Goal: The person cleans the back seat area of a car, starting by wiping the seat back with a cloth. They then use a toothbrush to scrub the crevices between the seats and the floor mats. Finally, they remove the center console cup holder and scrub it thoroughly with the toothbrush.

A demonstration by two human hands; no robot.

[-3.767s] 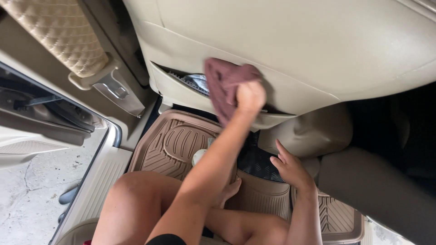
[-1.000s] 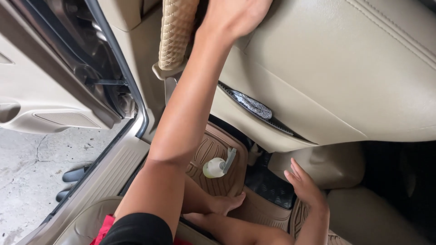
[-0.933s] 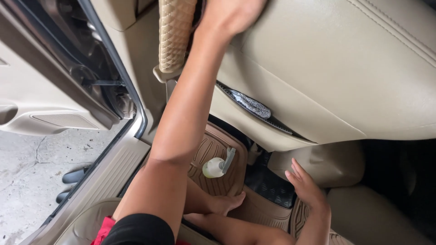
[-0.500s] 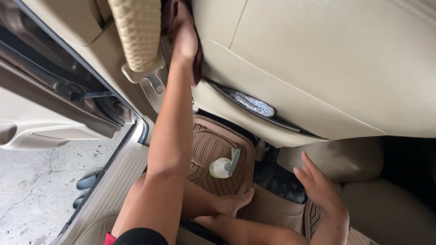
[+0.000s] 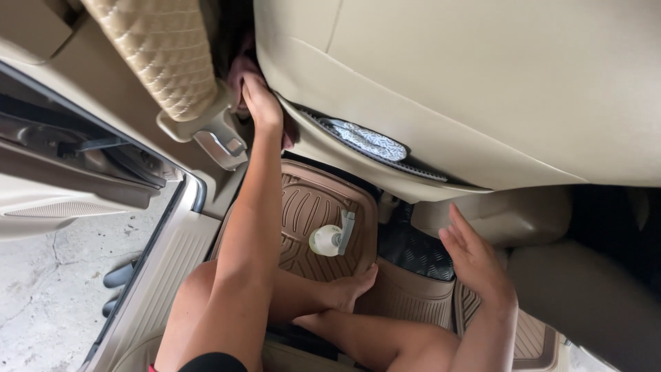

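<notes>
My left hand [image 5: 260,100] is raised and grips a maroon cloth [image 5: 239,69], pressing it against the left edge of the beige front seat back [image 5: 482,89], next to a quilted tan cover [image 5: 155,55]. Most of the cloth is hidden in the dark gap behind my fingers. My right hand [image 5: 475,265] is low on the right, fingers spread and holding nothing, resting near the beige hump [image 5: 509,217] under the seat. A small white spray bottle [image 5: 329,239] lies on the brown ribbed floor mat [image 5: 310,200], just beyond my bare foot [image 5: 351,289].
The seat-back pocket [image 5: 365,140] holds a patterned grey item. A beige lever fitting [image 5: 220,141] sits below the quilted cover. The car door is open on the left, with the sill [image 5: 172,262], concrete ground [image 5: 48,289] and dark sandals [image 5: 117,279] outside.
My left hand has dropped from the top of the seat back to its lower left edge with the cloth. My right hand has barely moved.
</notes>
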